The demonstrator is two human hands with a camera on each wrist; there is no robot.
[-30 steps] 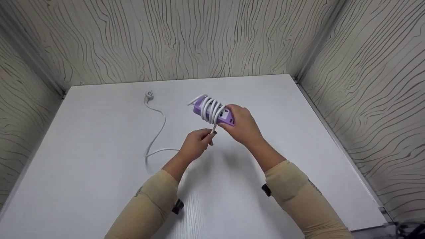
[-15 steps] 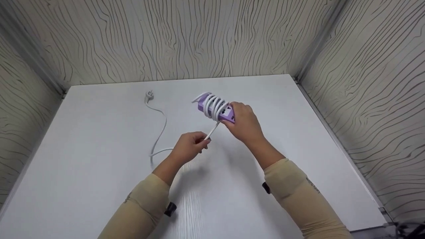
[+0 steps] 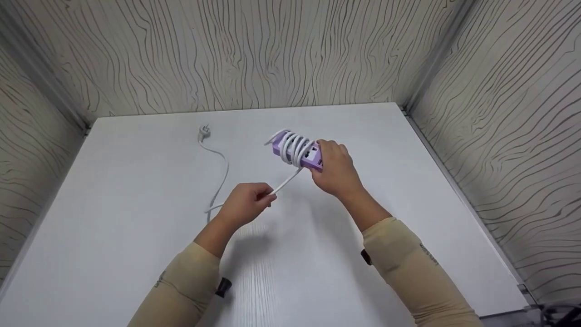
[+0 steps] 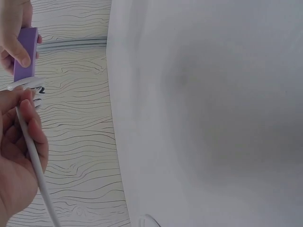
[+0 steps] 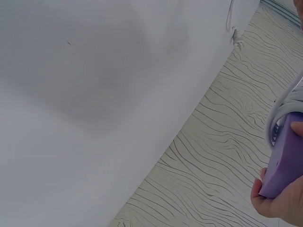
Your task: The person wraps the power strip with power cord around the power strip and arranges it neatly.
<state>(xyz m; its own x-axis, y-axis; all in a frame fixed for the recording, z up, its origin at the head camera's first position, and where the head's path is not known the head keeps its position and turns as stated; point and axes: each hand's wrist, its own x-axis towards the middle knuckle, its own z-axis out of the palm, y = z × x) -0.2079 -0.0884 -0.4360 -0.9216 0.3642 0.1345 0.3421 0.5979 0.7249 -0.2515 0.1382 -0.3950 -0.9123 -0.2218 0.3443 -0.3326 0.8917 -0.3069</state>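
Observation:
My right hand (image 3: 336, 170) grips the near right end of a purple and white power strip (image 3: 311, 157), held above the table. Several turns of its white cord (image 3: 287, 182) are wrapped round the strip's middle. Between thumb and fingers, my left hand (image 3: 247, 202) pinches the cord a short way below and left of the strip, and that stretch is straight. In the left wrist view the cord (image 4: 36, 163) runs from the pinch down across the palm. The right wrist view shows fingers and thumb round the purple casing (image 5: 284, 158).
The cord's loose part trails across the white table (image 3: 136, 190) to a plug (image 3: 204, 131) lying near the back left. Wood-grain patterned panels (image 3: 254, 54) stand behind the table and at both sides. Dark cables (image 3: 560, 313) show at the lower right corner.
My left hand has slid along the cord, down and left away from the strip, and the straight stretch between them has grown. The right hand and strip have shifted slightly right.

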